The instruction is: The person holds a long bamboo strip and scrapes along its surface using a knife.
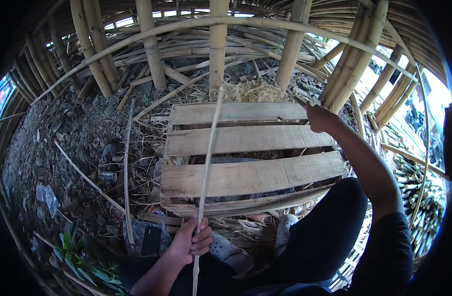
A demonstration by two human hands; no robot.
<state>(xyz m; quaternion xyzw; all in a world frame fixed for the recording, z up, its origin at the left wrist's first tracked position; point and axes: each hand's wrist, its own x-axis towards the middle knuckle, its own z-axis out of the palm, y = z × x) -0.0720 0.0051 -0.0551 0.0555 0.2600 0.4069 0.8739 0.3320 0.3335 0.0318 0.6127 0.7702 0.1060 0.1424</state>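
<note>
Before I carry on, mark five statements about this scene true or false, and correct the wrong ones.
1. The left hand is closed around a long, pale strip. True.
2. The right hand grips that same strip. False: it is apart from it, near the far right corner of the slatted wooden crate, and seems to hold a narrow dark tool.
3. The crate's top has gaps between its boards. True.
4. Green leaves lie at the right of the picture. False: they are at the lower left.
5. Both shoes are black. False: they are light-coloured.
</note>
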